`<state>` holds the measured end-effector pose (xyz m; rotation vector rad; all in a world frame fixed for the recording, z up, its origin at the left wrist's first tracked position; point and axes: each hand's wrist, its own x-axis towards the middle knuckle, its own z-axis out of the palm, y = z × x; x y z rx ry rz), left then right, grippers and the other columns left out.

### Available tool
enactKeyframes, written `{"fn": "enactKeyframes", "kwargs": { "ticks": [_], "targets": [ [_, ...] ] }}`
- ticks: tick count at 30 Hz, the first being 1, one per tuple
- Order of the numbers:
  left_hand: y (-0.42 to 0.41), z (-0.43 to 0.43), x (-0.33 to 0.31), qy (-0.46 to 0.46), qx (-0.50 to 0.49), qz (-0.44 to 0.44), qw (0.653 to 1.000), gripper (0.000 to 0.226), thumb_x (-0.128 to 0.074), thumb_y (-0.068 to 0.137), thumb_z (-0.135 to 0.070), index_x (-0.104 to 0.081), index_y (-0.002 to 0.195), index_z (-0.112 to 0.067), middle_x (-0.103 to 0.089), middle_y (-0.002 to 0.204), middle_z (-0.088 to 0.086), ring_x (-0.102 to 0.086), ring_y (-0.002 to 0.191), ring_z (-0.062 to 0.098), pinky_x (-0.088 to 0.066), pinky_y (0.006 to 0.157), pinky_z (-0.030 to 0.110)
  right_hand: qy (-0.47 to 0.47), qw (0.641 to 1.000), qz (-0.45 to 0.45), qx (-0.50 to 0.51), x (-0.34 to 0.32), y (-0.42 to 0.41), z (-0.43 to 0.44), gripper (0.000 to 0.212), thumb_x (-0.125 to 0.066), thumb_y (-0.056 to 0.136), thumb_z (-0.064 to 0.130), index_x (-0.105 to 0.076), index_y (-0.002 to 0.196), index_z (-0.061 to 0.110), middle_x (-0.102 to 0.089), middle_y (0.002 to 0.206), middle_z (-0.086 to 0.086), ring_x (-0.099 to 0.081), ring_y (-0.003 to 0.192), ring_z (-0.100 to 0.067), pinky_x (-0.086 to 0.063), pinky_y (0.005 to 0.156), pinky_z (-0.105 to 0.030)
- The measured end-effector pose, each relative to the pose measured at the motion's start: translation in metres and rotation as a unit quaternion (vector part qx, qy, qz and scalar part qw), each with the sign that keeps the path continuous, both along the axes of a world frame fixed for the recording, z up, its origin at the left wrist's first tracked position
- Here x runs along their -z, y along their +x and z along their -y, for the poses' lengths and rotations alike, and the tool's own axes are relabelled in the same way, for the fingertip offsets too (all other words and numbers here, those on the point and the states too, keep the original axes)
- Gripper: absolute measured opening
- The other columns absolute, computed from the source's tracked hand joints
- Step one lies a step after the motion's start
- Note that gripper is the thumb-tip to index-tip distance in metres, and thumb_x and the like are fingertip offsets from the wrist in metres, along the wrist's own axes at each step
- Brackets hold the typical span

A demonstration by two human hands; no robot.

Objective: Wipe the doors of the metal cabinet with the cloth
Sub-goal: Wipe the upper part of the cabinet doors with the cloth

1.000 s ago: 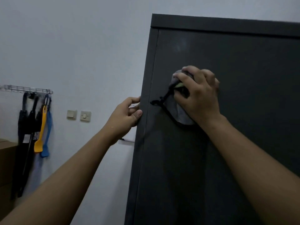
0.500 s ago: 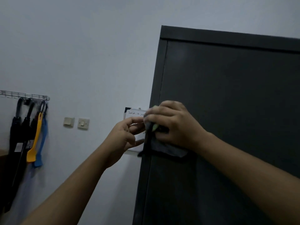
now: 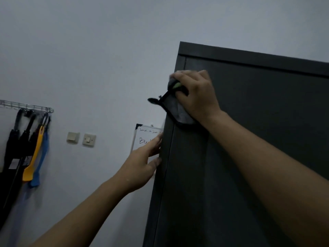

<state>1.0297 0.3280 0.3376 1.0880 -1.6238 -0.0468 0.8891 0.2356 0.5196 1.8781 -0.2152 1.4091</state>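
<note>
A plain home utility corner — umbrellas (image 3: pixel 16 139) on a wall rack (image 3: pixel 26 106), light switches (image 3: pixel 89 139), small whiteboard (image 3: pixel 146 139).

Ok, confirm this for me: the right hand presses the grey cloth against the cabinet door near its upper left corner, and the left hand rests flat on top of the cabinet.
One detail is wrong. The head view shows the left hand braced against the cabinet's left side edge, well below the top. The right hand does press the grey cloth against the door near its upper left corner.

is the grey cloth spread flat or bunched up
Bunched up: the grey cloth is crumpled under the right hand against the dark metal cabinet door, one corner hanging loose below.
</note>
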Motion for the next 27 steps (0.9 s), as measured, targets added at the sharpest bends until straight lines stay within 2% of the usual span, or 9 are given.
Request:
{"fn": "enactKeyframes", "kwargs": {
  "ticks": [4,7,10,14,17,19,22,25,27],
  "targets": [
    [0.002,-0.001,0.009,0.014,0.022,-0.044,0.999,0.059,-0.052,0.1,-0.006,-0.037,0.136,-0.049,-0.049,0.132,-0.03,-0.047,0.12,-0.016,-0.046,0.1,0.019,-0.005,0.994,-0.109,-0.016,0.049,-0.003,-0.002,0.039,-0.063,0.082,0.018,-0.069,0.12,0.021,-0.068,0.125,0.005,-0.06,0.097,-0.025,-0.043,0.087,-0.037],
    [0.001,0.001,0.035,0.049,0.02,-0.089,0.995,0.054,-0.045,0.096,0.008,-0.052,0.128,-0.035,-0.061,0.124,-0.016,-0.057,0.119,0.002,-0.053,0.096,0.029,0.006,0.988,-0.155,-0.008,0.104,-0.014,-0.005,0.039,-0.057,0.084,0.018,-0.07,0.121,0.018,-0.067,0.127,0.002,-0.064,0.103,-0.023,-0.043,0.09,-0.038],
    [-0.002,-0.004,0.069,0.067,0.028,-0.107,0.992,0.081,-0.037,0.084,0.024,-0.049,0.135,-0.038,-0.063,0.125,-0.014,-0.058,0.118,0.002,-0.053,0.094,0.026,0.039,0.979,-0.198,-0.014,0.167,-0.022,-0.01,0.039,-0.053,0.088,0.028,-0.069,0.121,0.018,-0.066,0.13,0.0,-0.064,0.11,-0.021,-0.045,0.09,-0.04],
    [0.002,-0.012,0.092,0.092,0.058,-0.179,0.978,0.091,-0.036,0.076,0.033,-0.051,0.136,-0.033,-0.061,0.132,-0.013,-0.058,0.121,0.002,-0.051,0.1,0.031,0.053,0.956,-0.289,0.009,0.261,-0.033,-0.007,0.039,-0.069,0.087,0.036,-0.065,0.125,0.026,-0.062,0.135,0.006,-0.058,0.113,-0.014,-0.041,0.093,-0.034],
    [0.002,-0.016,0.097,0.122,0.05,-0.167,0.977,0.085,-0.04,0.083,0.024,-0.043,0.146,-0.032,-0.051,0.144,-0.01,-0.058,0.117,0.0,-0.051,0.098,0.027,0.054,0.922,-0.381,0.043,0.319,-0.043,-0.009,0.046,-0.072,0.087,0.037,-0.06,0.131,0.031,-0.057,0.14,0.01,-0.054,0.121,-0.013,-0.045,0.097,-0.034],
    [-0.002,-0.018,0.098,0.126,0.047,-0.152,0.979,0.077,-0.043,0.09,0.013,-0.04,0.147,-0.038,-0.049,0.144,-0.018,-0.056,0.116,-0.002,-0.05,0.097,0.027,0.027,0.915,-0.399,0.052,0.331,-0.049,-0.01,0.049,-0.075,0.084,0.038,-0.061,0.131,0.031,-0.057,0.139,0.009,-0.053,0.123,-0.014,-0.047,0.098,-0.036],
    [-0.006,-0.02,0.099,0.133,0.063,-0.163,0.976,0.061,-0.045,0.099,-0.005,-0.042,0.141,-0.049,-0.053,0.128,-0.034,-0.054,0.117,-0.007,-0.049,0.098,0.034,0.007,0.957,-0.288,-0.014,0.306,-0.052,-0.007,0.037,-0.075,0.085,0.03,-0.07,0.121,0.022,-0.065,0.131,0.001,-0.06,0.116,-0.02,-0.05,0.088,-0.039],
    [-0.006,-0.02,0.102,0.135,0.073,-0.189,0.97,0.046,-0.046,0.102,-0.023,-0.046,0.14,-0.048,-0.058,0.13,-0.028,-0.059,0.114,-0.003,-0.053,0.091,0.032,0.062,0.993,-0.074,-0.063,0.266,-0.048,-0.015,0.035,-0.049,0.1,0.032,-0.073,0.116,0.014,-0.068,0.126,-0.002,-0.063,0.102,-0.024,-0.048,0.085,-0.042],
    [-0.008,-0.018,0.107,0.128,0.079,-0.203,0.967,0.04,-0.044,0.104,-0.03,-0.047,0.141,-0.046,-0.061,0.129,-0.023,-0.06,0.113,-0.003,-0.057,0.082,0.026,0.087,0.993,-0.031,-0.067,0.261,-0.043,-0.02,0.043,-0.038,0.104,0.033,-0.074,0.115,0.012,-0.069,0.124,-0.001,-0.062,0.095,-0.023,-0.047,0.083,-0.041]
  ]
}}
